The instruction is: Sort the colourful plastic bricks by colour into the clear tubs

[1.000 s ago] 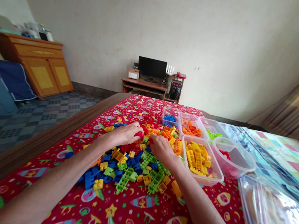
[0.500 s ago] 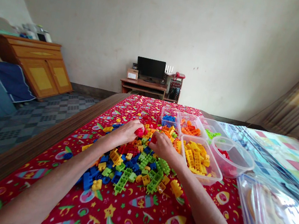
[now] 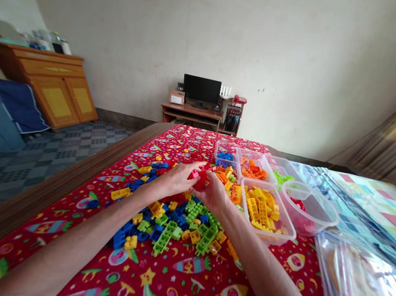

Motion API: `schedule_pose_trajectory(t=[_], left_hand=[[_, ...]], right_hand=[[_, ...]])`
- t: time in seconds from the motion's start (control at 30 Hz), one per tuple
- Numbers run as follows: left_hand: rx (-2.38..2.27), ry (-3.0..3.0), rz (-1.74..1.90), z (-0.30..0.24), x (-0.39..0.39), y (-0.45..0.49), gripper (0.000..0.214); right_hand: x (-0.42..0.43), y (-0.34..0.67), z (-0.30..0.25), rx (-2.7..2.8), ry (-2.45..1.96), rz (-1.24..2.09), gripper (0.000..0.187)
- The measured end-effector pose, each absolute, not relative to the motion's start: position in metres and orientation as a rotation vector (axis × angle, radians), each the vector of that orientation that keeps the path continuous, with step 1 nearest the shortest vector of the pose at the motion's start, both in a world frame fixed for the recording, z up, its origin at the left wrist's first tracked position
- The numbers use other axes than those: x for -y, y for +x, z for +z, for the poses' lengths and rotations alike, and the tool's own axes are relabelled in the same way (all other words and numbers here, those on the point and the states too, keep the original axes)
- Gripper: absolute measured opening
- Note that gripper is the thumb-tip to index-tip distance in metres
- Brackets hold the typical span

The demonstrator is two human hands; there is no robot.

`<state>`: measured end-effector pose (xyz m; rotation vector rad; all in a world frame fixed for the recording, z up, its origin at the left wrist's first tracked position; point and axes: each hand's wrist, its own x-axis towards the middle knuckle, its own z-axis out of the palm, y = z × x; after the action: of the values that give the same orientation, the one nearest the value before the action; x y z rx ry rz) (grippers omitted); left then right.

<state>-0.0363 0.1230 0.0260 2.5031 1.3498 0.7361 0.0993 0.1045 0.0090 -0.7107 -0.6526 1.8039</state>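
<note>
My left hand is closed on a pinkish-red building block above the pile. Close against it, my right hand has its fingers closed round a red building block. The two hands nearly touch, and the fingertips partly hide the blocks. Beneath them spreads a heap of loose building blocks in blue, green, yellow, orange and red on a red patterned cloth.
Clear containers stand to the right: one with yellow blocks, one with orange blocks, one with blue blocks, one with green pieces, and a round tub with red blocks. Stacked clear lids lie nearer.
My hands have come together over the pile, the left moving right and the right moving slightly left. Both still hold reddish blocks.
</note>
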Motion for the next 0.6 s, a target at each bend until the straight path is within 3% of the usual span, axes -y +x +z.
schedule_pose_trajectory(t=[0.17, 0.37, 0.6], left_hand=[[-1.38, 2.439, 0.604, 0.024, -0.116, -0.033, 0.065], [-1.144, 2.248, 0.607, 0.027, -0.109, -0.027, 0.083], [-1.015, 2.167, 0.829, 0.034, -0.102, -0.022, 0.066]], right_hand=[[-0.106, 0.099, 0.002, 0.574, -0.732, 1.841, 0.021], [-0.11, 0.099, -0.008, 0.629, -0.76, 1.795, 0.021], [-0.113, 0.095, -0.015, 0.777, -0.701, 1.766, 0.013]])
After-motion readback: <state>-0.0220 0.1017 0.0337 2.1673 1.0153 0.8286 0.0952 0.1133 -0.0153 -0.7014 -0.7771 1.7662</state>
